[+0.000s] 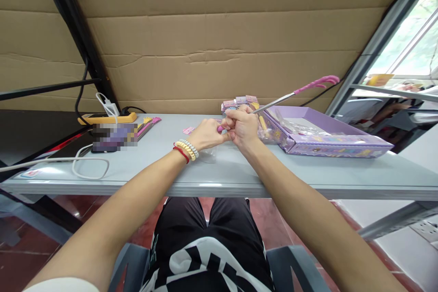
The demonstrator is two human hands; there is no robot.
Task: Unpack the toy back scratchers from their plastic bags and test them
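While the white cable [85, 164] loops loose at the worktop [239, 173] edge, the left hand [205, 133] pinches a small pink piece against the right hand [243, 124], which is clenched round a thin metal rod [273, 101]. Its pink-handled far end overhangs the purple box [325, 139] and could snag it.

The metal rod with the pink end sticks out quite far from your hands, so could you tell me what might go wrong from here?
The rod juts from the right hand over the purple box; a swing might knock the box or the packets behind the hands. The left hand pinches a small pink part close to the fingers, which might slip.
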